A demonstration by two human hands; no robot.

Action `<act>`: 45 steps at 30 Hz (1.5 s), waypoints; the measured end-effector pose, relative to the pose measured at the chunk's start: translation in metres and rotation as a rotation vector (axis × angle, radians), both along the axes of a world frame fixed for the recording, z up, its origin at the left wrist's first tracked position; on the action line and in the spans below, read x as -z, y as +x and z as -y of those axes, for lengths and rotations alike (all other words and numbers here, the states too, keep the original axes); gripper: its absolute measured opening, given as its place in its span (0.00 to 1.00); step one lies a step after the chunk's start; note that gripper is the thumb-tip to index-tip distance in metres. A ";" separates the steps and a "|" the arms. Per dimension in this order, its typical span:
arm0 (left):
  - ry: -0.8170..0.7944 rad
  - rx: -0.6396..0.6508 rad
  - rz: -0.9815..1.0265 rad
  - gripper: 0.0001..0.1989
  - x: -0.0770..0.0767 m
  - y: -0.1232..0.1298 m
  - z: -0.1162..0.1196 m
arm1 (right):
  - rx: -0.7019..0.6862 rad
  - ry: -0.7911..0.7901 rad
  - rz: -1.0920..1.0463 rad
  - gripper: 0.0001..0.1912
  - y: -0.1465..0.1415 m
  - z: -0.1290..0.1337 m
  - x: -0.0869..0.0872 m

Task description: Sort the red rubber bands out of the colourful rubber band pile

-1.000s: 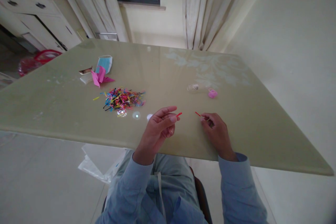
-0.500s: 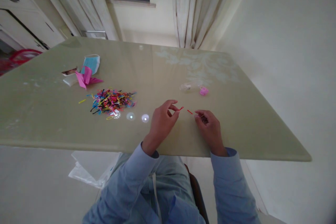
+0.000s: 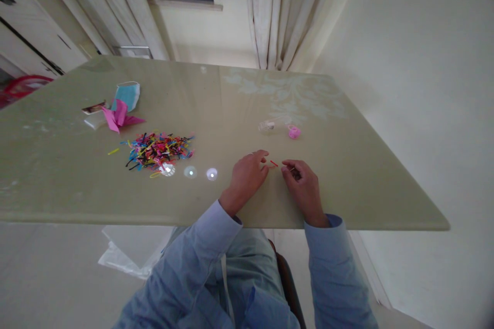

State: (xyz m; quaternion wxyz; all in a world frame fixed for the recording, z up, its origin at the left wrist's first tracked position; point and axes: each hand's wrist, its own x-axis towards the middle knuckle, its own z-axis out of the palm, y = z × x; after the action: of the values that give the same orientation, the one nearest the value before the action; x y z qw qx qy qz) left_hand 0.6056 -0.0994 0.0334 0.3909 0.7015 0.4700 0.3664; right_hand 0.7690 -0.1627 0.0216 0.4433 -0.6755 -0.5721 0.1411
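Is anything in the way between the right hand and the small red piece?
Nothing visible stands between the right hand and the small red piece. The left hand is on its other side; any contact is too small to tell.

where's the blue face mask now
In the head view, the blue face mask lies on the left of the table, just behind the folded pink paper and beyond the colourful bands.

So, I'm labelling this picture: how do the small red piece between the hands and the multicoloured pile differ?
The red piece is one thin strip; the multicoloured pile is many jumbled strips. The red piece shows one colour, while the pile mixes several. The red piece is between the left hand and right hand; the pile lies apart from both. Both show red.
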 end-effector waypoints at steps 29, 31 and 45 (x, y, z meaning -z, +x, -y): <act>-0.304 0.513 0.033 0.17 -0.011 -0.154 0.040 | -0.036 0.002 0.088 0.16 0.002 -0.008 0.001; -0.255 0.580 0.038 0.19 -0.011 -0.162 0.042 | -0.068 0.041 0.103 0.16 -0.010 -0.013 -0.005; -0.030 0.981 0.122 0.24 -0.012 -0.194 0.043 | -0.597 -0.060 0.106 0.16 -0.142 -0.123 -0.038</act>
State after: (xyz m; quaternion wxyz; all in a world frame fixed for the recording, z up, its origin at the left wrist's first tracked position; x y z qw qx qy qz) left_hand 0.4121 -0.1428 0.0450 0.5541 0.8117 0.0657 0.1728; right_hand 0.6268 -0.0394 0.0597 0.3314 -0.4968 -0.7633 0.2465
